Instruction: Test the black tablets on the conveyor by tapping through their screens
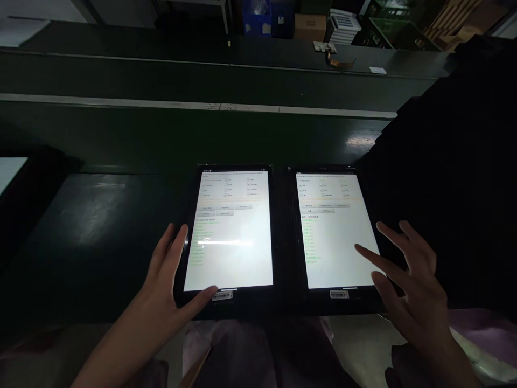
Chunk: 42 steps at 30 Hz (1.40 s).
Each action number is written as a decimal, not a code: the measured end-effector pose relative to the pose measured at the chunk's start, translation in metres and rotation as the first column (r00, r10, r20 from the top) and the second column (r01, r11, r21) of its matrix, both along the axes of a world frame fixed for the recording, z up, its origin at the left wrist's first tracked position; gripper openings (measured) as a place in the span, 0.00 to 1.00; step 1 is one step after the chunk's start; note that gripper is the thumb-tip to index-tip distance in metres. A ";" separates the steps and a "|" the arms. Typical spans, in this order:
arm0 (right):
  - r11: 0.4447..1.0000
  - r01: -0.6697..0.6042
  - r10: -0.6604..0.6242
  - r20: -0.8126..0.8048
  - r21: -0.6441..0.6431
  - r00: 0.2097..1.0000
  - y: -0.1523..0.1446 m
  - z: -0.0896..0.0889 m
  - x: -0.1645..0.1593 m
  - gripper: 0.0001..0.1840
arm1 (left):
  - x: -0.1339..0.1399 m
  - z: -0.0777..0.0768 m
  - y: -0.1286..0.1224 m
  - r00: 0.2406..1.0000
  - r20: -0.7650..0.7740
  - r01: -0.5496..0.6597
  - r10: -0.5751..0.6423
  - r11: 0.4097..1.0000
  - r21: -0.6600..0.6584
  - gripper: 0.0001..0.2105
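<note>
Two lit tablets lie side by side on the dark bench. At the lower left corner of the left tablet [242,231] is my left hand [161,285]. Its fingers lie along the left edge, the thumb stretched apart onto the bottom edge by a barcode label [222,295]. Over the right side of the right tablet [339,237] is my right hand [412,280], open with spread fingers. Its index fingertip is over the screen; whether it touches is unclear. Both screens show rows of ticked boxes, grey buttons and a list of green text lines.
A stack of black trays or cases [440,178] rises at the right. Part of another lit screen [10,170] shows at the left edge. On the far ledge lie a small circuit board with a ribbon cable [339,62] and a white label [377,70]. Behind stands a cardboard box [309,27].
</note>
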State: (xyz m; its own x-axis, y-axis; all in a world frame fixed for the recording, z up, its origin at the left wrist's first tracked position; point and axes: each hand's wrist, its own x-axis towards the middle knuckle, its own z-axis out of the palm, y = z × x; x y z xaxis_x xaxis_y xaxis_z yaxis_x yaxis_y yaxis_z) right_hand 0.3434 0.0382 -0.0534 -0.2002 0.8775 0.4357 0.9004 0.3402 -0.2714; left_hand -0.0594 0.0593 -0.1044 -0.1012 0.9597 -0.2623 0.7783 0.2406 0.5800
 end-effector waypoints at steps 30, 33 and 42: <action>0.942 -0.334 0.336 0.086 -0.030 0.938 0.002 0.010 -0.036 0.12 | -0.002 0.007 -0.011 0.912 0.334 -0.230 0.239 0.971 -0.066 0.51; 0.940 -0.341 0.342 0.104 -0.020 0.934 0.004 0.009 -0.035 0.12 | -0.001 0.015 -0.006 0.877 0.399 -0.244 0.267 0.964 -0.108 0.53; 0.943 -0.332 0.330 0.066 0.030 0.942 0.004 0.014 -0.029 0.17 | -0.002 0.013 -0.004 0.833 0.473 -0.273 0.286 0.957 -0.098 0.54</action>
